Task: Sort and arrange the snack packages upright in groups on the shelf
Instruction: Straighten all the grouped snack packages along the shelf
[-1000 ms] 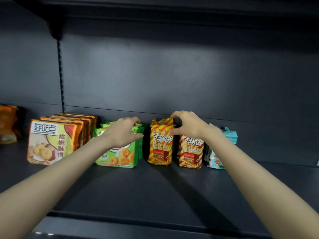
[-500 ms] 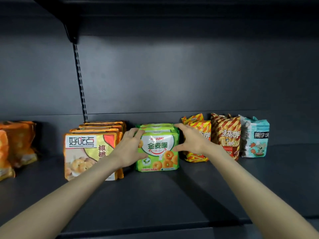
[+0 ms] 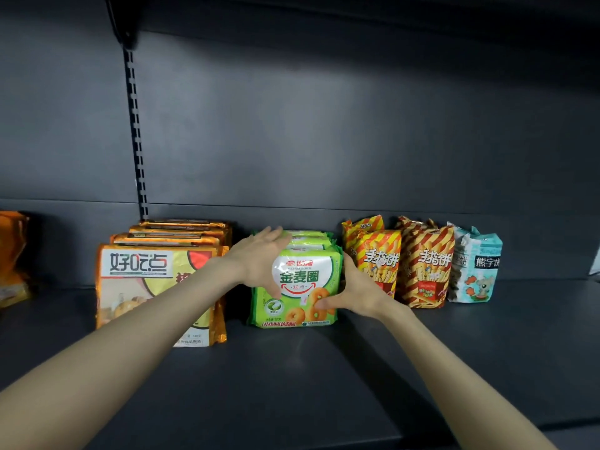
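Green packs [image 3: 300, 280] of ring biscuits stand upright in a short file at the middle of a dark metal shelf [image 3: 292, 384], pressed between two bare hands. Left hand [image 3: 259, 259] lies flat and spread against the file's left side, fingers reaching over the top edges of the packs behind. Right hand [image 3: 352, 292] cups the lower right corner of the front pack, thumb across its face, fingers spread rather than closed round it. Orange packs [image 3: 156, 280] stand in their own file just to the left, a narrow gap between the two groups, the left forearm crossing the front one. To the right, two pairs of striped red-and-yellow bags [image 3: 425, 264] stand upright close beside the right hand, and a pale blue bag [image 3: 477, 264] touches the last of them. Another orange bag [image 3: 13, 258] sits well apart at the far left edge of view. All groups are set back near the rear panel [image 3: 324, 125], leaving the front half of the shelf bare to its lip; open deck also runs right of the blue bag
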A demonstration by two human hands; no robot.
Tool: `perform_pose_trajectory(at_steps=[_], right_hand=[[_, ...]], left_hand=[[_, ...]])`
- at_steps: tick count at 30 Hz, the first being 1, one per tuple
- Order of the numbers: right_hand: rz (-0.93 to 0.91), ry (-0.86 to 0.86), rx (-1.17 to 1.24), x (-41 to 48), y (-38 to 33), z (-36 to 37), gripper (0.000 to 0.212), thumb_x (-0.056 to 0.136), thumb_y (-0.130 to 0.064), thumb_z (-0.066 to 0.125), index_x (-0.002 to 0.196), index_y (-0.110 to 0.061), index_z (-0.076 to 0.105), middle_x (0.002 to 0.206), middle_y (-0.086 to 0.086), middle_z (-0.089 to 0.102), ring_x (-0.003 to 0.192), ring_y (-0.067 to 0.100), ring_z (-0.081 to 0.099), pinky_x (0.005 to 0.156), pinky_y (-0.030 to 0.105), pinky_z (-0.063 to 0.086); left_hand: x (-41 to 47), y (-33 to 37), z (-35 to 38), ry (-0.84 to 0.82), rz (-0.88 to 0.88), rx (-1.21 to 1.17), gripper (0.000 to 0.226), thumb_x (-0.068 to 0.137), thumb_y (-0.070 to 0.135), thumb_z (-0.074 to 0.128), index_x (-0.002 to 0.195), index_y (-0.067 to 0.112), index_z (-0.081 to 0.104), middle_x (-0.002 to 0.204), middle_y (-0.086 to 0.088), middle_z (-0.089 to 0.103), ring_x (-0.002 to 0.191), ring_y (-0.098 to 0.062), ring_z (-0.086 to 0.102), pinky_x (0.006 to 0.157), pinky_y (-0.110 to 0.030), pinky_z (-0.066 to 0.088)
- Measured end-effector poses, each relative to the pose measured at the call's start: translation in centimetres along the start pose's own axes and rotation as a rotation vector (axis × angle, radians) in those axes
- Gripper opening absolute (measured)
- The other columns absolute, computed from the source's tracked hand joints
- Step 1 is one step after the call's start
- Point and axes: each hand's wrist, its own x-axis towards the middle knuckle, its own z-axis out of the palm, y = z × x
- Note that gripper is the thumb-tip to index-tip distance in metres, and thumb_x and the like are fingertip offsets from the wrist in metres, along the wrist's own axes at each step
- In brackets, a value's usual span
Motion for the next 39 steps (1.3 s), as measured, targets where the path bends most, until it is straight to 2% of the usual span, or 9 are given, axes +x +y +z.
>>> perform_pose_trajectory(at_steps=[3,8,13,16,20,25,32,34,39], right_hand=[[-0.032,-0.022,0.017,0.4,0.6,0.8,0.104,0.064,-0.015,0.086,0.142,-0.023,0.018,0.114,-0.013,0.055,0.109,0.011,0.054,0.086,0.019,0.044],[-0.083,-0.056,0.046,1.0,1.7,2.0,0.113,0.059,-0.009,0.088,0.139,-0.031,0.011,0.108,-0.023,0.054,0.1,0.0,0.056,0.075,0.008,0.047],[-0.092,-0.027,0.057,1.4,2.5,2.7,0.112,0.061,-0.009,0.087,0.141,-0.03,0.011,0.108,-0.021,0.055,0.097,0.001,0.056,0.067,0.002,0.045],[-0.096,0.008,0.056,1.8,2.8,3.0,0.114,0.06,-0.012,0.088,0.143,-0.029,0.012,0.119,-0.012,0.057,0.102,0.004,0.058,0.074,0.004,0.045],[-0.107,0.037,0.046,2.3,2.9,3.2,0.117,0.057,-0.016,0.089,0.142,-0.035,0.01,0.126,-0.005,0.057,0.111,0.012,0.058,0.089,0.023,0.05],[-0.113,0.033,0.082,2.2,2.9,3.0,0.115,0.057,-0.012,0.089,0.143,-0.029,0.014,0.12,-0.01,0.057,0.101,0.004,0.057,0.069,0.004,0.047],[-0.106,-0.037,0.095,2.0,3.0,2.8,0.109,0.059,-0.01,0.088,0.14,-0.028,0.018,0.102,-0.026,0.053,0.088,-0.012,0.052,0.064,-0.002,0.042],[-0.107,-0.037,0.091,2.1,3.1,2.7,0.108,0.059,-0.009,0.088,0.139,-0.029,0.018,0.101,-0.027,0.053,0.086,-0.013,0.052,0.064,-0.003,0.041],[-0.112,-0.019,0.105,2.2,3.2,2.9,0.107,0.059,-0.008,0.088,0.139,-0.028,0.019,0.104,-0.024,0.053,0.088,-0.011,0.054,0.067,-0.003,0.042]], left_hand=[[0.3,-0.1,0.4,-0.039,0.013,0.056,0.124,0.063,0.042,0.083,0.15,0.015,-0.001,0.159,-0.008,-0.003,0.147,-0.024,-0.003,0.118,-0.04,0.008],[0.3,-0.3,1.0,0.005,0.03,0.113,0.118,0.066,0.04,0.081,0.151,0.019,0.002,0.159,-0.007,0.001,0.147,-0.022,0.001,0.118,-0.04,0.008],[0.3,-0.6,1.6,0.046,0.049,0.107,0.11,0.069,0.038,0.079,0.15,0.025,0.006,0.159,-0.005,0.005,0.147,-0.02,0.005,0.118,-0.039,0.007],[0.3,-0.6,1.8,0.087,0.067,0.114,0.103,0.072,0.034,0.077,0.15,0.028,0.01,0.159,-0.003,0.009,0.146,-0.019,0.008,0.118,-0.038,0.007],[0.5,-0.7,1.8,0.117,0.075,0.145,0.1,0.073,0.033,0.077,0.15,0.028,0.012,0.159,0.0,0.013,0.146,-0.018,0.012,0.117,-0.037,0.01],[1.2,-0.4,0.7,0.044,0.044,0.125,0.123,0.061,0.046,0.082,0.15,0.022,0.001,0.155,-0.003,0.021,0.14,-0.023,0.025,0.112,-0.035,0.024],[4.0,-0.8,-1.0,-0.195,-0.036,0.013,0.136,0.055,0.059,0.08,0.149,0.021,-0.01,0.159,-0.004,-0.01,0.146,-0.022,-0.009,0.118,-0.052,0.002],[4.3,-0.9,-1.2,-0.224,-0.026,-0.044,0.132,0.055,0.056,0.082,0.15,0.023,-0.005,0.159,-0.002,-0.004,0.147,-0.022,-0.002,0.119,-0.049,0.007],[5.0,-1.4,-0.2,-0.151,0.024,-0.09,0.121,0.05,0.052,0.086,0.147,0.023,0.019,0.146,0.002,0.033,0.132,-0.02,0.033,0.112,-0.038,0.032]])
